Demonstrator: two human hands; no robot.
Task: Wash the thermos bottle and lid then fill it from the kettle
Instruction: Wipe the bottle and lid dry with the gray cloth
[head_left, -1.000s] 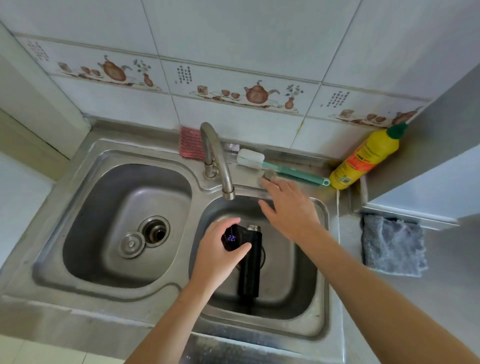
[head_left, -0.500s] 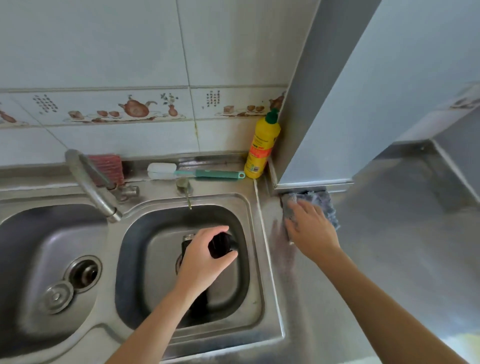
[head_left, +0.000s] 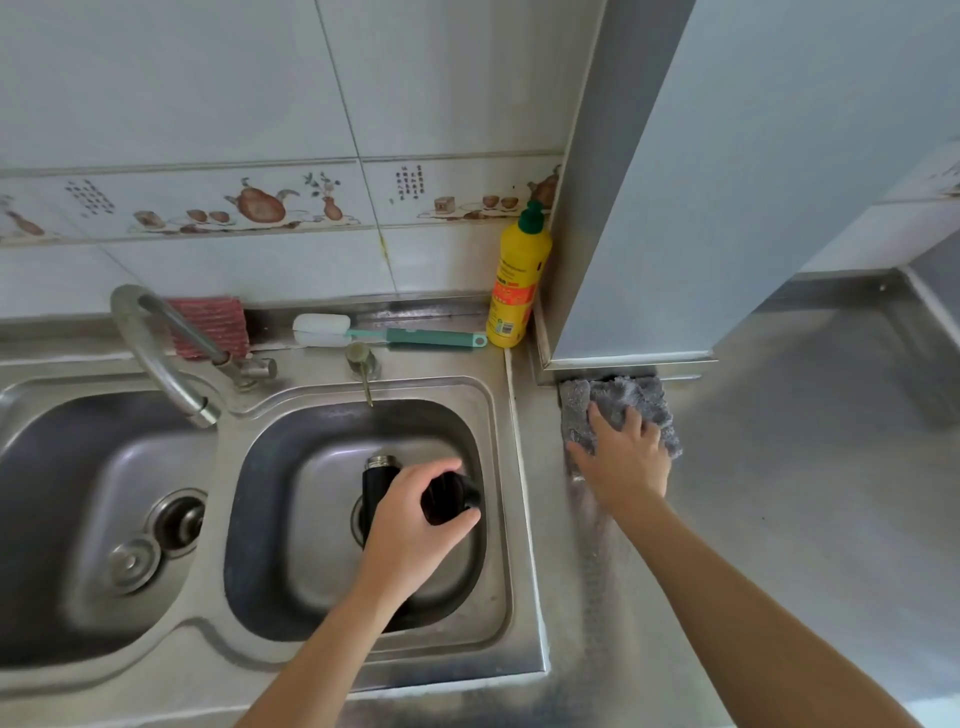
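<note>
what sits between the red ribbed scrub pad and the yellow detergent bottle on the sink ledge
In the head view, a white-headed bottle brush with a teal handle lies between the red pad and yellow bottle.

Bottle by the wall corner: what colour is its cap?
Green, on a yellow plastic bottle; head view.

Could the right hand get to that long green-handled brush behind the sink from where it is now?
Probably yes. The right hand lies flat on the grey cloth on the counter, holding nothing firmly. The brush lies in the open on the sink's back ledge, with only the yellow bottle standing beside its handle end.
</note>
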